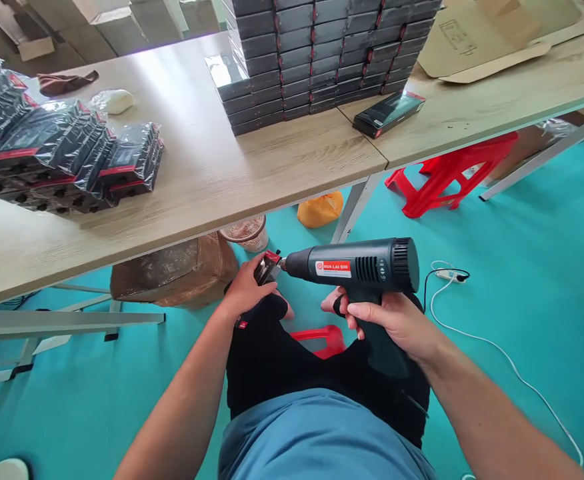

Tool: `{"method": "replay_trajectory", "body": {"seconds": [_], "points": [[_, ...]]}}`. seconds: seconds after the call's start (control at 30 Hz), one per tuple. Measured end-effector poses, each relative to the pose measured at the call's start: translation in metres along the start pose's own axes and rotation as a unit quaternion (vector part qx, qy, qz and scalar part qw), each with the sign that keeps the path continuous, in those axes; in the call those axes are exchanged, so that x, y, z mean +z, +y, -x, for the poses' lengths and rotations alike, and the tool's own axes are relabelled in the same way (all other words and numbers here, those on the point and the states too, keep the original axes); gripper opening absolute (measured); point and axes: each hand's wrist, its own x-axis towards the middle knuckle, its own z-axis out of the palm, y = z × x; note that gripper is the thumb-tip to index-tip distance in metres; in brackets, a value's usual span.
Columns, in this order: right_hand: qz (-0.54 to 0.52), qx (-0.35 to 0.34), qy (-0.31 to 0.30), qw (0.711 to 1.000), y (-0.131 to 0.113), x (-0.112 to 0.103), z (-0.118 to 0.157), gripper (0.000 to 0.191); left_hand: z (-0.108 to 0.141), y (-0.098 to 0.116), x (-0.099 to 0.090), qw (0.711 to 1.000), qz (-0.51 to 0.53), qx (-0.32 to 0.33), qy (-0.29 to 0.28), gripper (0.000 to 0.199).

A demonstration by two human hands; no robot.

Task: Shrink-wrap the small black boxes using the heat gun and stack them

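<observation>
My right hand (389, 323) is wrapped round the handle of a dark heat gun (357, 263), whose nozzle points left. Fingers of my left hand (249, 288) close on a small black and red box (267, 267) above my left knee. The nozzle tip is right beside that box, at its right side. On the table (187, 173), film-wrapped black boxes (52, 153) are piled at the left, and a tall stack of black boxes (322, 53) stands at the back. A single black box (389, 113) lies to the right of the stack.
Under the table are a large brown carton (172, 270), a waste basket (252, 235) and an orange bag (321, 210). Red stools (452, 177) stand at the right. A white power cord (502, 353) runs over the floor. Flattened cardboard (462, 47) lies on the table.
</observation>
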Motion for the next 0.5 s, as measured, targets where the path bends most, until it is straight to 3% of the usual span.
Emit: {"method": "replay_trajectory", "body": {"seconds": [0.07, 0.17, 0.33, 0.43, 0.5], "points": [[-0.001, -0.002, 0.001, 1.000, 0.001, -0.001, -0.004, 0.028, 0.004, 0.003, 0.001, 0.996, -0.075, 0.021, -0.034, 0.058], [-0.004, 0.012, 0.056, 0.998, 0.004, 0.000, -0.006, 0.032, 0.009, 0.010, 0.004, 0.988, -0.140, 0.034, -0.047, 0.064], [-0.005, 0.003, 0.008, 1.000, 0.011, 0.007, -0.004, 0.025, 0.009, 0.015, 0.010, 0.993, -0.118, 0.011, -0.023, 0.060], [0.001, -0.013, 0.028, 1.000, 0.014, 0.015, -0.004, 0.024, 0.008, 0.014, 0.014, 0.997, -0.081, -0.001, -0.001, 0.053], [-0.010, -0.005, 0.019, 1.000, 0.016, 0.018, -0.005, 0.027, 0.008, 0.013, 0.014, 0.992, -0.123, 0.017, -0.001, 0.054]]}}
